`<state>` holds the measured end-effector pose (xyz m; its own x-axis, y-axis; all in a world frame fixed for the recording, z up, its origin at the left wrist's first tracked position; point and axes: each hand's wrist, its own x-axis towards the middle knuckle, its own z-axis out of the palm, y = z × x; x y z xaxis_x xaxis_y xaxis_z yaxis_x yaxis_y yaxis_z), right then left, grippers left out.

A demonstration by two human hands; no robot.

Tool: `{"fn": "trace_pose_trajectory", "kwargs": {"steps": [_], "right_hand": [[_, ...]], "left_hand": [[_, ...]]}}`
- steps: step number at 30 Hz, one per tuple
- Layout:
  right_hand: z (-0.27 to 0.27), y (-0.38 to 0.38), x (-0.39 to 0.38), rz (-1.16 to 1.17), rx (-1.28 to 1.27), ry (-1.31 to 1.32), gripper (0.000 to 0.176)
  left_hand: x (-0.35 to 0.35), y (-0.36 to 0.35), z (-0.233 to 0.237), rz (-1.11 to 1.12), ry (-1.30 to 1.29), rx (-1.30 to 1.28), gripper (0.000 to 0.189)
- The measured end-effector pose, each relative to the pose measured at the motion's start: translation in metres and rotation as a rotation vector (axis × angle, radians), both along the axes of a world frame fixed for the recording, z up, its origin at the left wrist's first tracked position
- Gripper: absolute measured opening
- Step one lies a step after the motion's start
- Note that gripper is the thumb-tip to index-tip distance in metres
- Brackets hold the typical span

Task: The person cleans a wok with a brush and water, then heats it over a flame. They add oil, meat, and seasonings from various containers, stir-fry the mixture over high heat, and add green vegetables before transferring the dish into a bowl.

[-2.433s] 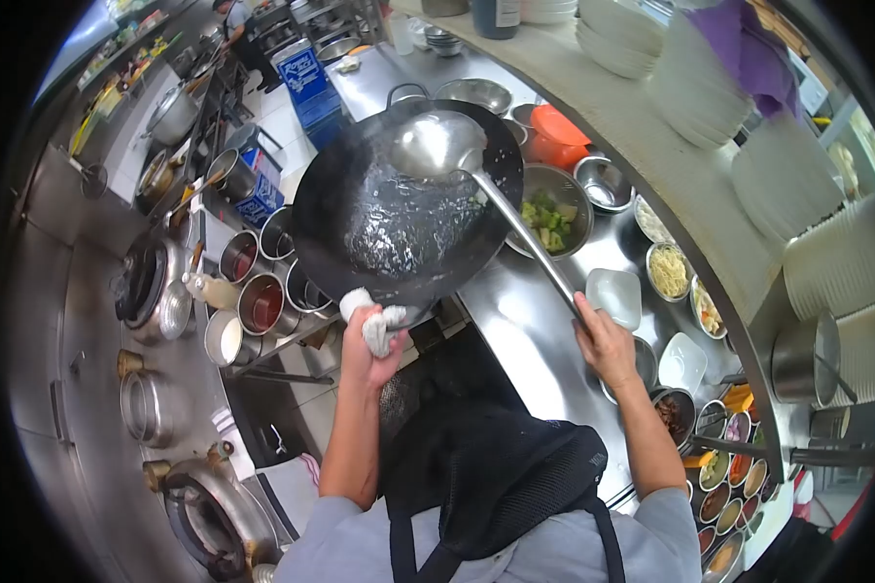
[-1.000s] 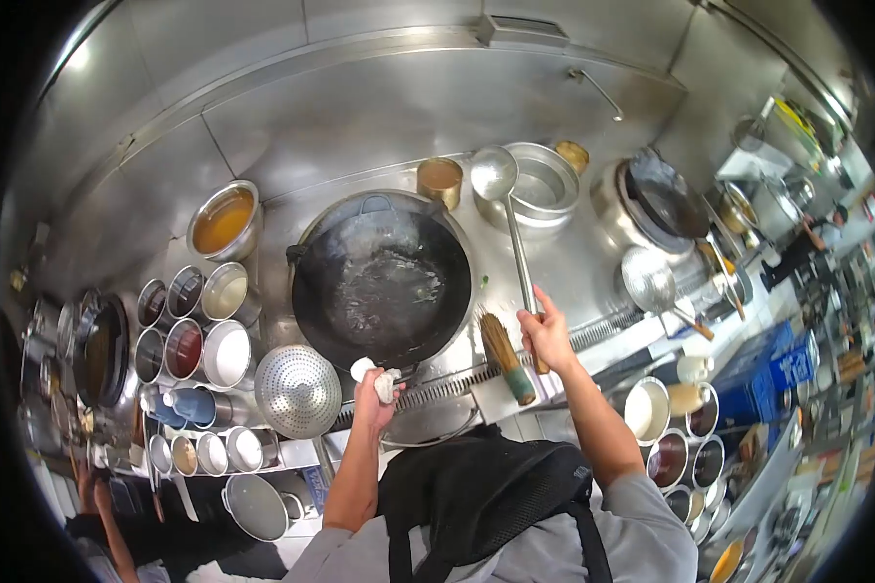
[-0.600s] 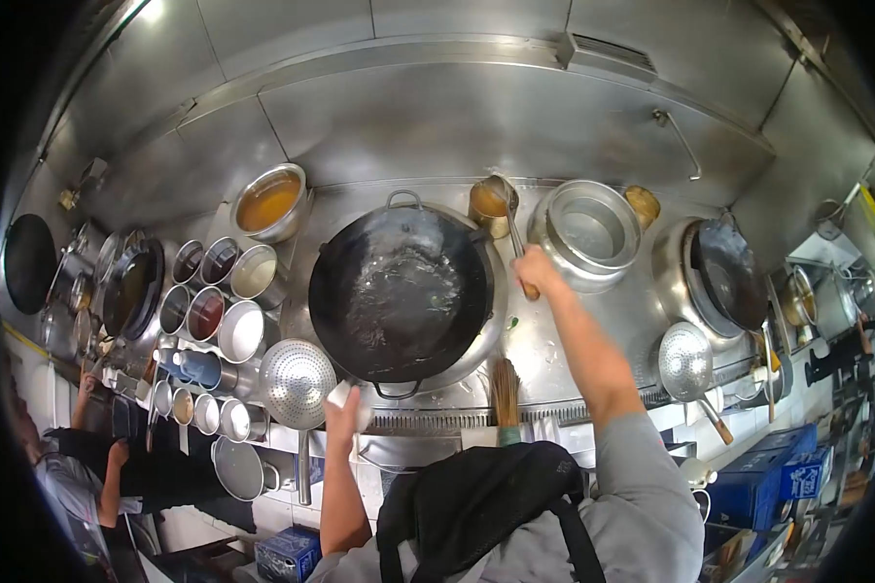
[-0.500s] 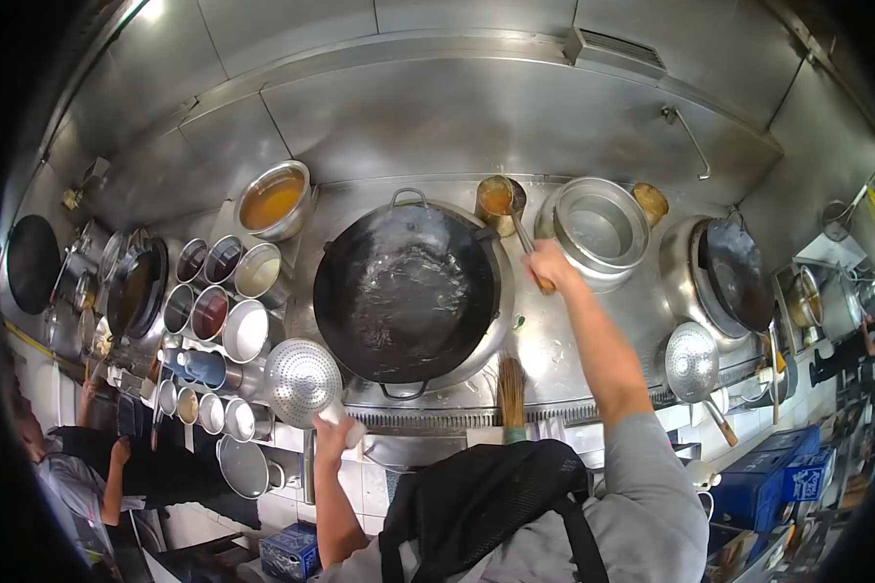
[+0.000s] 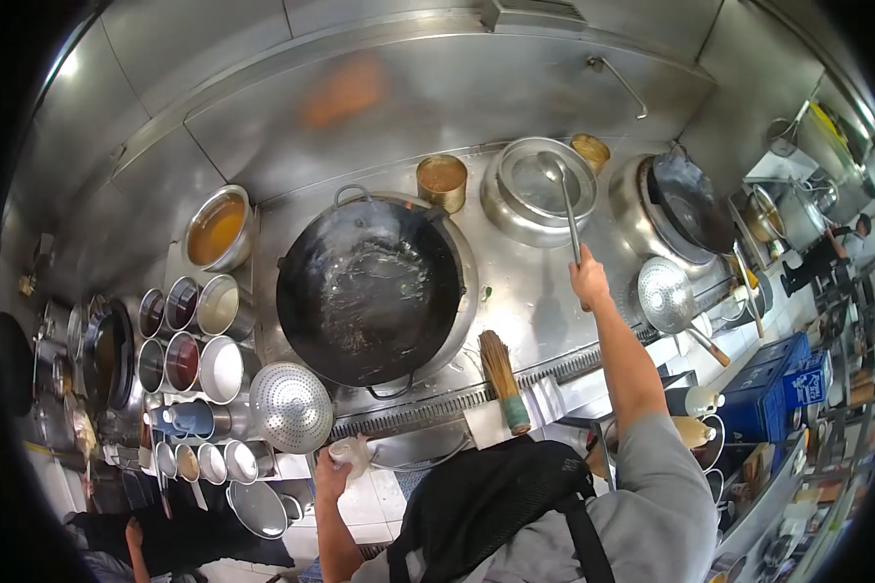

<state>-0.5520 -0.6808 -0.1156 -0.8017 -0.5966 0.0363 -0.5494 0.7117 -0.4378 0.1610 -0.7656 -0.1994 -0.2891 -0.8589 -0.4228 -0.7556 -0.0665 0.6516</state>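
My right hand (image 5: 589,279) is wrapped round the handle of a long ladle (image 5: 571,216). The ladle's bowl is over the round steel pot (image 5: 497,206) at the back right. Below the large black wok (image 5: 297,291), my left hand (image 5: 332,476) is closed on a whitish crumpled bundle (image 5: 352,451), whose exact kind I cannot make out. Just above that hand lies a perforated skimmer (image 5: 291,407), its handle hidden. The wok holds shimmering liquid. A tin (image 5: 442,185) with brownish contents stands between wok and pot.
Several seasoning containers (image 5: 226,369) and a bowl of orange-brown liquid (image 5: 221,229) stand left of the wok. A bamboo brush (image 5: 501,379) lies at the front edge. Another skimmer (image 5: 665,294) and a smaller wok (image 5: 692,204) are at right. A person's hand (image 5: 134,532) shows lower left.
The ladle has left the tin and moved right, over the steel pot. My left hand still grips the whitish bundle. The whole view has shifted and turned.
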Motion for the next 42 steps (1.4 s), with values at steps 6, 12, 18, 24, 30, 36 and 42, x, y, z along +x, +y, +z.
{"fn": "trace_pose_trajectory", "kwargs": {"steps": [6, 12, 18, 24, 30, 36, 42], "right_hand": [[0.036, -0.026, -0.042, -0.13, -0.544, -1.054, 0.023], [0.095, 0.044, 0.017, -0.168, -1.03, -1.571, 0.011], [0.187, 0.104, 0.078, -0.07, -0.863, -1.588, 0.026], [0.215, 0.127, 0.126, 0.073, -0.585, -1.546, 0.051], [0.162, 0.109, 0.107, 0.313, -0.465, -1.092, 0.065], [0.16, 0.034, -0.003, 0.149, -0.709, -0.565, 0.062], [0.187, 0.017, -0.127, -0.213, -0.779, -0.279, 0.064]], "left_hand": [[-0.005, 0.008, 0.006, -0.108, -0.134, -0.116, 0.078], [-0.144, -0.032, 0.097, 0.02, 0.245, -0.601, 0.049], [-0.355, -0.126, 0.111, -0.162, 0.54, -0.547, 0.034], [-0.474, -0.158, 0.091, 0.004, 0.668, -0.209, 0.032], [-0.41, -0.154, 0.076, -0.152, 0.391, -0.23, 0.019], [-0.298, -0.087, 0.066, -0.14, 0.282, -0.417, 0.018], [-0.25, -0.018, 0.072, -0.004, 0.348, -0.307, 0.017]]}}
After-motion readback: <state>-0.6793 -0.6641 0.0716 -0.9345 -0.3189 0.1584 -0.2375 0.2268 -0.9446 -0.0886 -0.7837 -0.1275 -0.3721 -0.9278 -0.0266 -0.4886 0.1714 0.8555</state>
